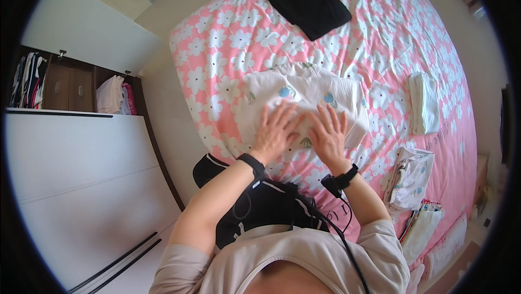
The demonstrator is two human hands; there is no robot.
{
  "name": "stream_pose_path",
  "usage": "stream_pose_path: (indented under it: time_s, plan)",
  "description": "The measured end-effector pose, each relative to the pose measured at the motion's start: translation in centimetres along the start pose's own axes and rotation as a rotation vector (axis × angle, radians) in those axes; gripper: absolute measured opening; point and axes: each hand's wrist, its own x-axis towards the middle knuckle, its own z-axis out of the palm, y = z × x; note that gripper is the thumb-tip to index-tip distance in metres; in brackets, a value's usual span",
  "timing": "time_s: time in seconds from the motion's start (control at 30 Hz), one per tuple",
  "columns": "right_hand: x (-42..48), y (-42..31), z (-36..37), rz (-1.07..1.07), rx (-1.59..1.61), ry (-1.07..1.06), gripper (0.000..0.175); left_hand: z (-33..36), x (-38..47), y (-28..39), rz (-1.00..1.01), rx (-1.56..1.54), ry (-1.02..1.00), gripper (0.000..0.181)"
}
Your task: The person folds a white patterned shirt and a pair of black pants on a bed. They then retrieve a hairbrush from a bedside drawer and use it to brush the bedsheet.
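Observation:
Both hands rest on a white cloth garment (pixel 260 88) with blue flowers and green leaves, which lies partly folded on the bed. My left hand (pixel 274 131) is on its near left part, fingers spread and slightly blurred. My right hand (pixel 329 135) lies flat beside it, on the near right part, fingers apart. Neither hand grips anything. The cloth has a curved edge at its far side, and the hands hide part of its near side.
A pink flowered bedspread (pixel 217 64) carries black folded trousers (pixel 303 3) at the far side. At right lie a folded pale garment (pixel 423 102), folded flower-print clothes (pixel 411 178) and another folded stack (pixel 423 229). Black clothing (pixel 281 204) lies before me. An open wardrobe (pixel 69 86) stands left.

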Motion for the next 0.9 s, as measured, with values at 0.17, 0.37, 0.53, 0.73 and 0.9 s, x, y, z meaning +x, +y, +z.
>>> stream_pose_path:
  time_s: [0.17,0.37,0.53,0.73,0.9]
  plan:
    - [-0.1,0.5,4.0,0.147,-0.099,-0.226,0.054,2.4,-0.8,-2.9,-0.190,0.032,-0.259,0.060]
    - [2.7,1.7,2.4,0.190,-0.092,0.038,0.050,1.7,-0.1,-5.4,-0.164,-0.218,-0.045,0.050]
    - [8.9,7.4,0.5,0.143,-0.065,0.249,0.044,1.1,4.3,-8.9,-0.475,-0.366,0.472,0.033]
    - [12.3,11.6,-0.5,0.319,0.134,-0.201,0.023,0.1,6.7,-13.2,-0.698,-0.688,0.227,0.025]
    - [12.7,11.9,-0.9,0.240,0.243,-0.132,0.019,0.4,6.5,-14.4,-0.684,-0.685,0.319,0.029]
